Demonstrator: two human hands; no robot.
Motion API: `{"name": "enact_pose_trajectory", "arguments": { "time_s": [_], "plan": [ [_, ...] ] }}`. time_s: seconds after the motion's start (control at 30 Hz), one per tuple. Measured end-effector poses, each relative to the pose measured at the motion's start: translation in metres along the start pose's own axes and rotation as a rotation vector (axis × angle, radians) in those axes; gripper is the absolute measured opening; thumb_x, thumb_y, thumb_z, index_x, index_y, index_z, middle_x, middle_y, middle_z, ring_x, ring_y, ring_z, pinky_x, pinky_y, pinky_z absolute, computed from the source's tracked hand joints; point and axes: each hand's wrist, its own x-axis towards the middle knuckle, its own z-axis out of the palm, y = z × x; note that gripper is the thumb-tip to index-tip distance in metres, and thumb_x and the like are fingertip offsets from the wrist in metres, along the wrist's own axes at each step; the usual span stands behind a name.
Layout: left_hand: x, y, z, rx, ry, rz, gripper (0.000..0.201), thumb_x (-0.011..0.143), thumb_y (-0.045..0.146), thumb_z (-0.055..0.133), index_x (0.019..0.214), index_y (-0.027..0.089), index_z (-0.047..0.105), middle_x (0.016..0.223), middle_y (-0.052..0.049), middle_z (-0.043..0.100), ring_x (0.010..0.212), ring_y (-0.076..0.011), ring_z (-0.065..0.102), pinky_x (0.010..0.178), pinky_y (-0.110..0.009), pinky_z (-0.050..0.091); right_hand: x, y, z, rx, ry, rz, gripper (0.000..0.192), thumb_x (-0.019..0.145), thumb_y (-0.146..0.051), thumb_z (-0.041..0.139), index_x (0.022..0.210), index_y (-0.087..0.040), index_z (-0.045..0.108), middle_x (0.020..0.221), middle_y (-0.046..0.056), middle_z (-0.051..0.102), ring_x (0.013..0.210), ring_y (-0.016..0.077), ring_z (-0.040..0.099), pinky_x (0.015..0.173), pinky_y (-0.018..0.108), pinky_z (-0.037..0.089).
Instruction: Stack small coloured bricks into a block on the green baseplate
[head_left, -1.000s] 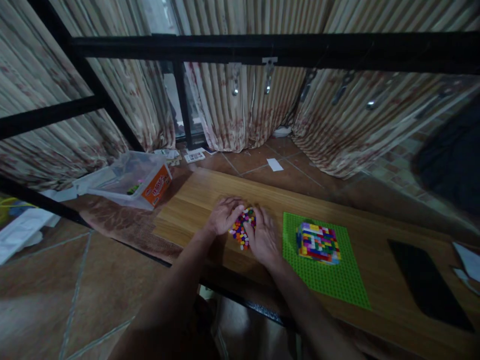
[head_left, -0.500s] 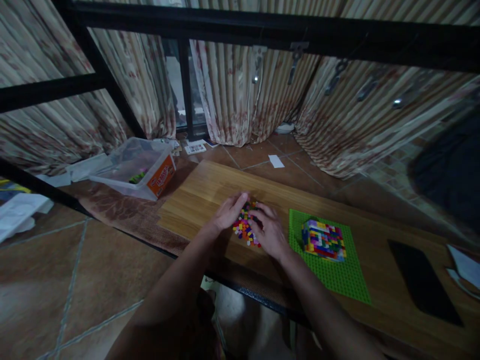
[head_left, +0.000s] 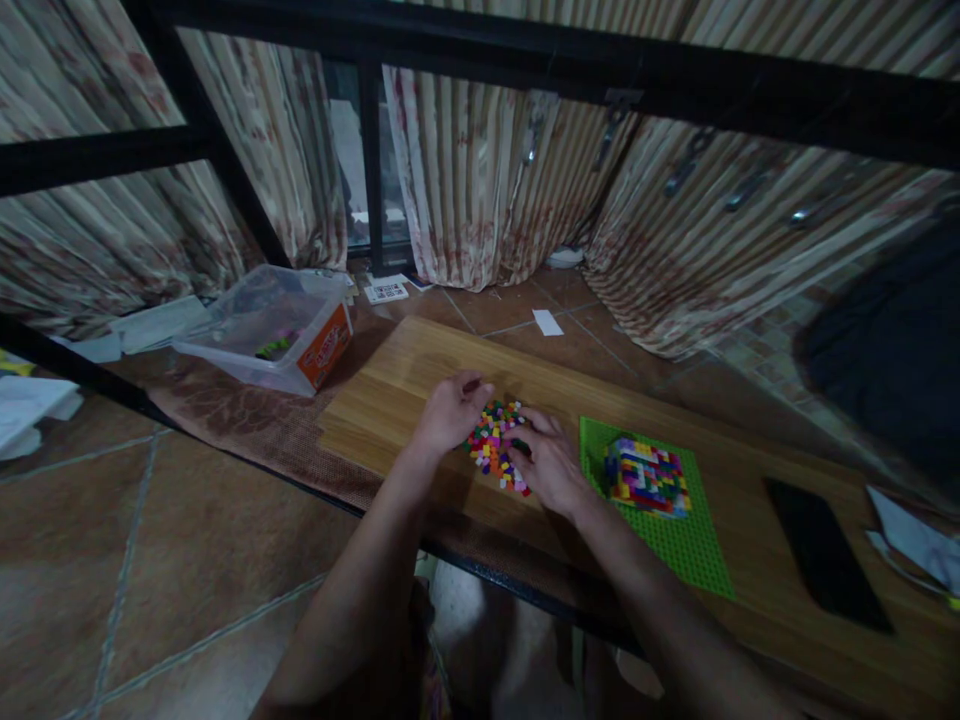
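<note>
Both hands have drawn slightly apart since the earlier frame, uncovering more of the pile of small coloured bricks that lies on the wooden worktop between them. At the pile's left edge rests the left hand, fingers loosely curled together, while the right hand touches its right edge — whether those fingers pinch a brick cannot be told. Just right of that hand sits a green baseplate carrying a multicoloured brick block; a clear plastic box stands far left — off the worktop.
</note>
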Motion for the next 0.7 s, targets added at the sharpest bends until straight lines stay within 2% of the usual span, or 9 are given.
{"name": "enact_pose_trajectory", "arguments": {
  "time_s": [0.1,0.3,0.57,0.7],
  "plan": [
    [-0.003,0.002,-0.006,0.003,0.008,-0.004,0.038,0.086,0.036,0.054,0.112,0.011,0.065,0.105,-0.01,0.072,0.094,-0.0197,0.067,0.085,-0.03,0.051,0.003,-0.005,0.003,-0.008,-0.016,-0.04,0.024,0.086,-0.018,0.055,0.103,-0.024,0.071,0.132,0.01,0.052,0.12,0.028,0.048,0.101,0.048,0.04],
    [-0.007,0.005,-0.012,0.057,0.005,-0.006,0.033,0.085,0.035,0.055,0.107,0.014,0.067,0.096,-0.008,0.073,0.086,-0.0184,0.067,0.079,-0.029,0.052,0.012,-0.011,0.006,-0.077,-0.042,-0.011,0.025,0.084,-0.019,0.057,0.105,-0.023,0.071,0.133,0.011,0.052,0.119,0.0289,0.047,0.099,0.048,0.041],
    [-0.012,0.016,-0.016,0.163,-0.028,0.021,0.029,0.087,0.033,0.052,0.104,0.015,0.068,0.092,-0.007,0.072,0.083,-0.0182,0.066,0.076,-0.029,0.05,0.025,-0.02,-0.002,-0.225,-0.166,-0.094,0.015,0.083,-0.022,0.06,0.094,-0.021,0.07,0.131,0.014,0.054,0.118,0.0318,0.046,0.095,0.05,0.042],
    [-0.012,0.018,-0.019,0.157,0.0,0.018,0.03,0.086,0.033,0.054,0.105,0.015,0.068,0.095,-0.007,0.072,0.084,-0.0188,0.066,0.078,-0.03,0.05,0.024,-0.022,-0.008,-0.185,-0.111,-0.093,0.016,0.084,-0.021,0.059,0.095,-0.02,0.07,0.131,0.013,0.053,0.118,0.0305,0.046,0.097,0.048,0.042]
  ]
}}
